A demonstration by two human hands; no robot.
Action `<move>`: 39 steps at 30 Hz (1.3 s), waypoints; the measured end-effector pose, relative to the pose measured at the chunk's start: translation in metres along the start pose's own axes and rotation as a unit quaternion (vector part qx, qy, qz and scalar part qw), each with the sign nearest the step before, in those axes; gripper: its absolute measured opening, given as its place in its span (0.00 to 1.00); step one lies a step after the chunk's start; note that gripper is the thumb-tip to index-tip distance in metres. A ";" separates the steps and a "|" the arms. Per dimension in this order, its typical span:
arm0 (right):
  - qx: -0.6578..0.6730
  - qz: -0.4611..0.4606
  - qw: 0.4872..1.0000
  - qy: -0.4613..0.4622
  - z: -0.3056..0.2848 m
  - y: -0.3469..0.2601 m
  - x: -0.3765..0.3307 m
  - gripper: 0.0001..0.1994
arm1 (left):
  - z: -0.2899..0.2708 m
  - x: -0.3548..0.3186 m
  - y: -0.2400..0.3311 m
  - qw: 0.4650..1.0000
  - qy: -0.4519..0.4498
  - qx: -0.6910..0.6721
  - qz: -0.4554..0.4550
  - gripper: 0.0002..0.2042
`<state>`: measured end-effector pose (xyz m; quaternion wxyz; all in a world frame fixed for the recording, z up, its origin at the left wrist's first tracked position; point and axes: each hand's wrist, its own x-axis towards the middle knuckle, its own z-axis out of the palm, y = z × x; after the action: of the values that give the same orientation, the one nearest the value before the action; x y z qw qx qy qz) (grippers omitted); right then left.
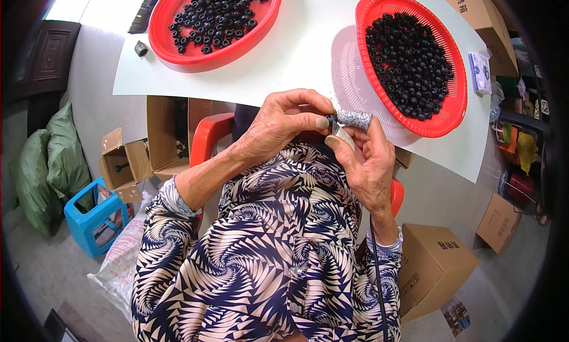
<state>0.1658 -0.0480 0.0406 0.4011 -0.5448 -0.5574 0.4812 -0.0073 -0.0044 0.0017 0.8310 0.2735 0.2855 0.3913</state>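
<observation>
- Head view: the left hand (278, 125) pinches a small black ring (329, 120) by its rim, pressed against a speckled grey cylinder (354, 118) held in the right hand's (367, 161) fingertips, just in front of the chest.
- The ring looks light, stiff and easily dropped; the rim is the best place to grip it.
- Two red baskets (178, 48) (456, 102) of black rings sit on the white tabletop (308, 51); cardboard boxes (435, 268) stand below, and nothing blocks the hands.

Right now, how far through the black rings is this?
Done: can't tell which red basket holds finished rings; the left basket is sparse, the right basket is heaped. In hand: the left hand presses one ring against a wrapped tool held in the right hand. Left: likely the heaped rings.
</observation>
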 end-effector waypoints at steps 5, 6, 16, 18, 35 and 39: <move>-0.008 -0.006 1.000 0.002 0.000 -0.002 0.000 0.15 | -0.001 0.000 -0.001 1.000 -0.003 0.000 0.001 0.09; -0.008 -0.006 1.000 0.003 0.000 -0.001 0.000 0.15 | -0.001 0.000 -0.001 1.000 -0.004 -0.001 0.002 0.09; 0.006 -0.003 1.000 0.009 -0.001 0.001 0.002 0.15 | 0.000 0.001 -0.001 0.999 -0.018 0.038 0.028 0.08; 0.000 0.006 1.000 0.010 -0.002 0.000 0.002 0.15 | 0.001 0.001 0.000 1.000 -0.009 0.008 0.008 0.07; 0.008 0.004 1.000 0.000 0.002 0.000 -0.001 0.16 | 0.001 0.000 0.000 0.999 0.011 0.027 0.021 0.10; 0.004 0.004 1.000 -0.003 0.002 -0.002 0.000 0.16 | 0.000 0.000 -0.001 0.999 0.010 0.031 0.025 0.09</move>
<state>0.1631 -0.0479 0.0423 0.3997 -0.5438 -0.5546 0.4868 -0.0071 -0.0048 0.0014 0.8091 0.3025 0.2989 0.4057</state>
